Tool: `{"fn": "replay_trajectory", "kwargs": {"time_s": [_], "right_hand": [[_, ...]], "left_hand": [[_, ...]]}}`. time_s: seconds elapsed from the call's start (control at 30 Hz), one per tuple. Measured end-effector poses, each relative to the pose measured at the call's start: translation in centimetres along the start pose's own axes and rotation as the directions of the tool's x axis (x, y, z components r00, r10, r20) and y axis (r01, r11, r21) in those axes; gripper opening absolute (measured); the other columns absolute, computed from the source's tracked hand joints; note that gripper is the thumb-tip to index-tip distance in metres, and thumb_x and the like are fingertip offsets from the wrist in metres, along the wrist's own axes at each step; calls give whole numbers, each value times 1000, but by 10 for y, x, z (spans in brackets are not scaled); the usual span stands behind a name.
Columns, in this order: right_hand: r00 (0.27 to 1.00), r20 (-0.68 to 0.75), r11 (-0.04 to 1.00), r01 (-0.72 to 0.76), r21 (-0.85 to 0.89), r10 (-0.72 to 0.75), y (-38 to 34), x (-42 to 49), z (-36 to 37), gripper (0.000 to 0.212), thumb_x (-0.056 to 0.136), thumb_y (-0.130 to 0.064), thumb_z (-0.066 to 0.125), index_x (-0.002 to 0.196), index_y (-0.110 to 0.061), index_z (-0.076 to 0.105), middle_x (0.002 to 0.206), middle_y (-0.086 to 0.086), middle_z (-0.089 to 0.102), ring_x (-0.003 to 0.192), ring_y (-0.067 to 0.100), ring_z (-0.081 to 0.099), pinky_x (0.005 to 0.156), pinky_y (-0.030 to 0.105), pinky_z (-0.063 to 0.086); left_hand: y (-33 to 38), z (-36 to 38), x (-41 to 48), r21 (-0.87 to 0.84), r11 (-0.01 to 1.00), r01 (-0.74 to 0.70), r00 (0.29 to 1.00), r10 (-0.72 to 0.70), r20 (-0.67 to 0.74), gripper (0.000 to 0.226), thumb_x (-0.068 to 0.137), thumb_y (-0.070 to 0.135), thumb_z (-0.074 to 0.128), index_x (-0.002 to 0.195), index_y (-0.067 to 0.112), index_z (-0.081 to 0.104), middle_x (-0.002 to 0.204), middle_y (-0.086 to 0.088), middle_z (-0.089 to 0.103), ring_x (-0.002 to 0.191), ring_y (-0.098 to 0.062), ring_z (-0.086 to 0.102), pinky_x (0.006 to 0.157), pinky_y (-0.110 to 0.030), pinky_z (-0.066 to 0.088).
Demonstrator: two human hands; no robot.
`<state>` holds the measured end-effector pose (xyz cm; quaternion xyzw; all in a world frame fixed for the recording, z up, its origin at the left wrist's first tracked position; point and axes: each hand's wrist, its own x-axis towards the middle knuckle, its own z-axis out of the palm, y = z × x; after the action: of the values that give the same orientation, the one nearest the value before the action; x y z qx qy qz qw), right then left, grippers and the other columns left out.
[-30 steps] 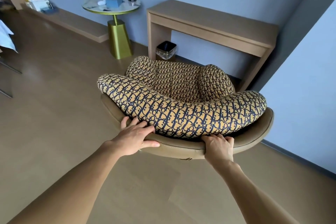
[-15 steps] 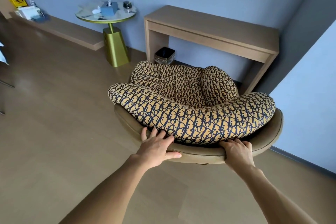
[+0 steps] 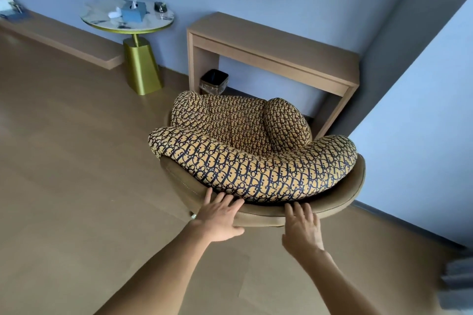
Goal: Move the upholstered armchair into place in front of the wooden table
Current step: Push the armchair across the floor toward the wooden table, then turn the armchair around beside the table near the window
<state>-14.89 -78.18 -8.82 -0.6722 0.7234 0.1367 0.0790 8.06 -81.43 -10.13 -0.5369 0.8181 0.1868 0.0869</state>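
The upholstered armchair (image 3: 256,171) has tan and navy patterned cushions in a brown shell, and its back faces me. It stands on the floor just before the wooden table (image 3: 276,43), with its seat pointing at the gap under the tabletop. My left hand (image 3: 220,217) lies flat on the shell's back rim, fingers spread and thumb out to the side. My right hand (image 3: 302,230) is open too, with only its fingertips at the rim's edge. Neither hand is closed around the chair.
A round marble side table (image 3: 128,20) on a gold base stands left of the wooden table and carries a blue tissue box. A small black bin (image 3: 214,82) sits under the table's left end. A wall (image 3: 422,135) juts out close on the right. A low shelf (image 3: 64,38) runs along the left wall.
The chair has moved forward, closer to the wooden table. Both hands have loosened from a grip on the back rim to flat, spread fingers.
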Motion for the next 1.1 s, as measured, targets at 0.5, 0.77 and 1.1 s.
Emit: {"fn": "replay_trajectory", "kwargs": {"time_s": [0.5, 0.77, 1.1], "right_hand": [[983, 162, 992, 98, -74, -85, -40, -18, -4, 108, 90, -61, 56, 157, -8, -10, 166, 28, -4, 151, 52, -4, 126, 53, 13], [988, 149, 999, 23, 43, -29, -62, -6, -72, 30, 90, -34, 60, 113, -15, 61, 117, 8, 68, 107, 27, 64, 87, 36, 50], [976, 22, 928, 200, 313, -218, -244, 131, -96, 90, 90, -64, 52, 158, -31, 4, 170, 8, 2, 155, 39, -4, 122, 67, 0]], "left_hand": [[-94, -41, -59, -20, 967, 254, 967, -254, 21, 89, 95, 29, 64, 158, 49, 4, 172, -5, -4, 157, -34, 2, 126, -55, 8], [-149, -79, -26, -59, 954, 295, 950, -299, -85, 96, 90, 27, 71, 157, 48, 6, 172, -5, -1, 154, -36, 14, 123, -57, 22], [-254, -114, 67, -114, 976, 187, 982, -184, 36, 100, 81, 37, 76, 156, 45, 11, 170, -4, 14, 151, -32, 25, 121, -57, 25]]}}
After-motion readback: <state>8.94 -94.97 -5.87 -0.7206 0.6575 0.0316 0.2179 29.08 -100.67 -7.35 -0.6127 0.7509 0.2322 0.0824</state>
